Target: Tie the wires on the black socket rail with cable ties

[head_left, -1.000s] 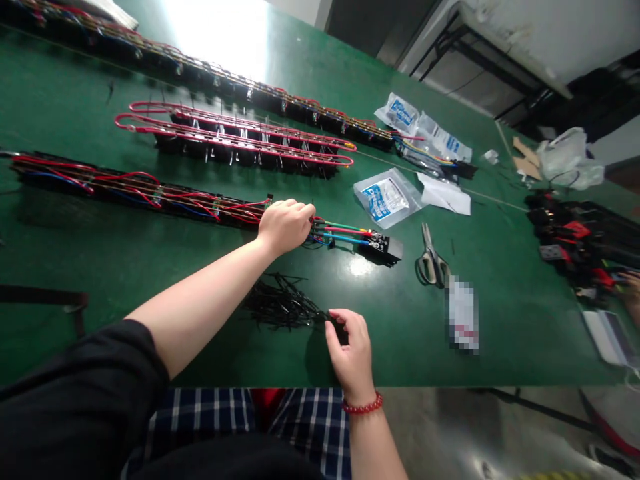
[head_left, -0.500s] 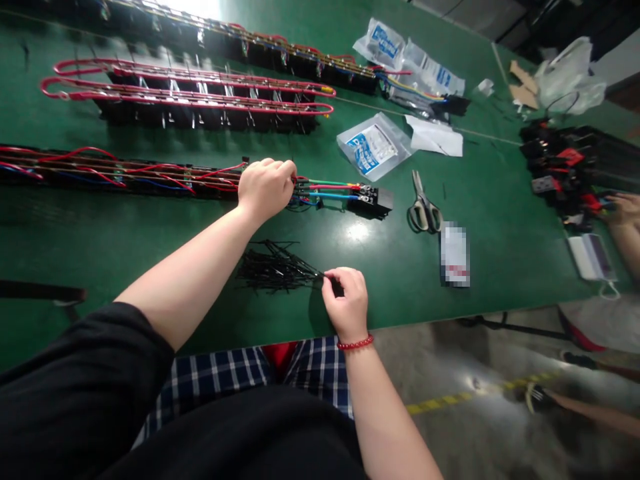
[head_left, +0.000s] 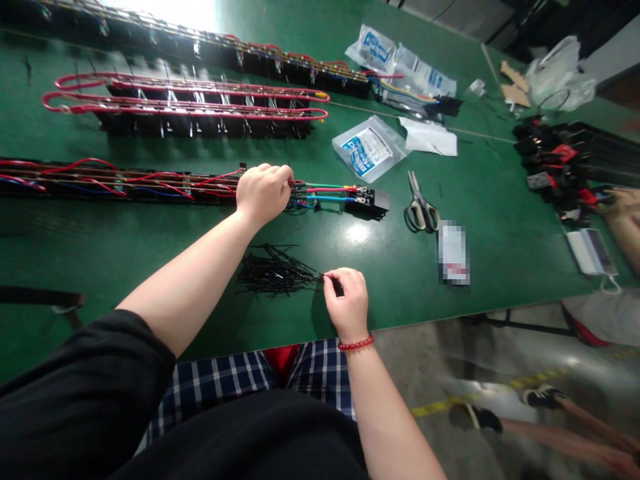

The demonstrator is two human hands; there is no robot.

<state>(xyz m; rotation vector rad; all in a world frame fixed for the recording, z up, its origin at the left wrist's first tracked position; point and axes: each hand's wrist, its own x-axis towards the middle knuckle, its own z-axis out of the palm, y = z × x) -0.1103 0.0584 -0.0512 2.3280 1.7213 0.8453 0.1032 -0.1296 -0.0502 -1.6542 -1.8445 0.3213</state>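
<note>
My left hand (head_left: 263, 193) is closed around the bundle of wires (head_left: 214, 185) on a long black assembly. Beyond that hand, green, red and blue wires run to a black terminal block (head_left: 373, 202). My right hand (head_left: 346, 300), with a red bead bracelet at its wrist, pinches the right end of a cable tie at a pile of thin black cable ties (head_left: 277, 270). How many ties are between the fingertips cannot be made out.
Scissors (head_left: 421, 208) and a pixelated packet (head_left: 454, 253) lie to the right. Behind are a plastic bag with a blue label (head_left: 371, 148), an assembly with looped red cables (head_left: 200, 107) and another long wired assembly (head_left: 280, 57). A co-worker's hand (head_left: 625, 207) is at the far right.
My hands keep nearly the same places and grips. The view has shifted slightly, and a second foot of the person at the right now shows on the floor.
</note>
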